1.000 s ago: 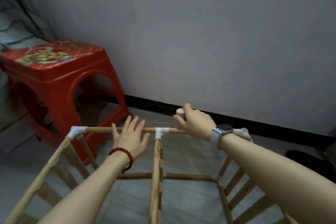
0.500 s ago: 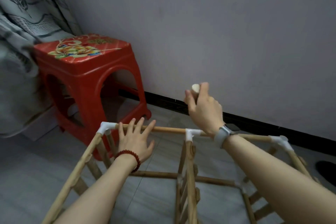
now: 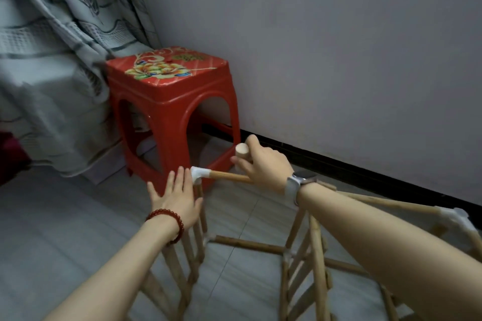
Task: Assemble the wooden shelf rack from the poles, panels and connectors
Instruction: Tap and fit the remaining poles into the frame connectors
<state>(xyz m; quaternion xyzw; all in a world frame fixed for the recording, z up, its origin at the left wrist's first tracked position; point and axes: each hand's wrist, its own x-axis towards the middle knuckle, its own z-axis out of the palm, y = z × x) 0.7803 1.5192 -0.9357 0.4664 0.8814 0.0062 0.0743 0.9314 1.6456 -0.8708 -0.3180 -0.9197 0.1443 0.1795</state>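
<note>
The part-built wooden rack (image 3: 317,250) stands on the floor, its poles joined by white plastic connectors. My right hand (image 3: 263,164) grips a short wooden peg (image 3: 242,151) and holds it just above the top rear pole (image 3: 227,177). A white corner connector (image 3: 199,174) caps that pole's left end. My left hand (image 3: 176,194), fingers straight and spread, rests at that corner just left of the connector. Another white connector (image 3: 455,217) sits at the right corner. The middle connector is hidden behind my right wrist.
A red plastic stool (image 3: 169,101) with a flower print stands close behind the rack by the grey wall (image 3: 339,47). A grey patterned cloth (image 3: 52,60) hangs at the left. Grey floor tiles (image 3: 65,229) lie in front left.
The view has swung to the right of the rack. My right hand with the peg rose, then came down over the top pole nearer the left corner. My left hand slid left to the corner.
</note>
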